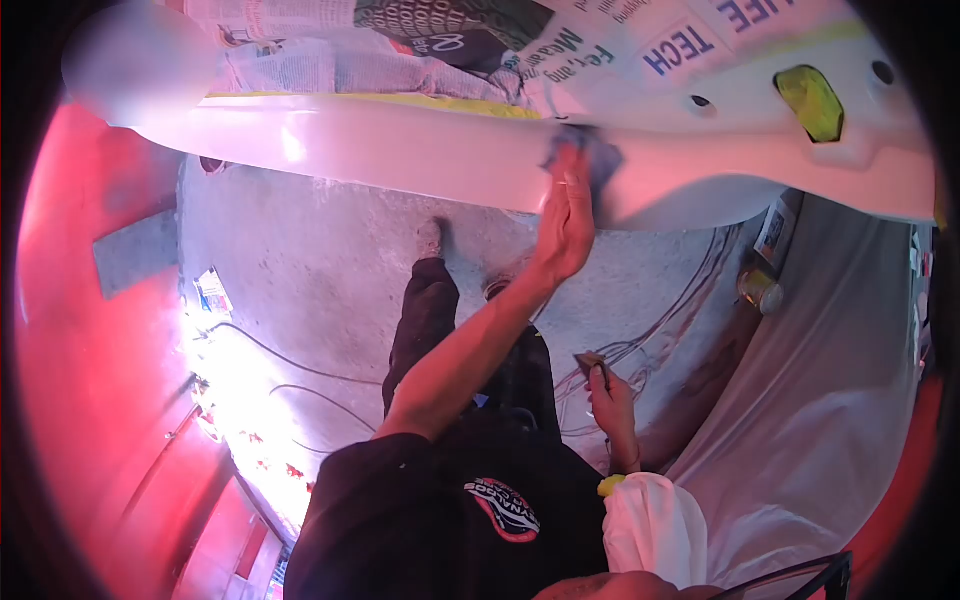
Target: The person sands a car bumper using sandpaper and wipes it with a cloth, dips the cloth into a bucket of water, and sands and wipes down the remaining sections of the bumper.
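Observation:
A long white car body panel (400, 150) spans the top of the head view. My left hand (568, 220) reaches up to it, fingers extended over a crumpled grey-blue cloth (600, 160) that lies against the panel. Motion blurs the fingertips and the cloth. Lower and to the right, my right hand (612, 405) is away from the panel. Between its thumb and fingers it grips a small flat brown piece (590, 362), perhaps folded sandpaper; its exact kind is unclear.
Newspaper (600, 60) with yellow-green tape (470, 103) covers the area above the panel. Cables (660, 335) run over the concrete floor (320, 260). A tin can (760, 290) stands beside a draped grey sheet (810, 380) at right. A bright light glares at lower left.

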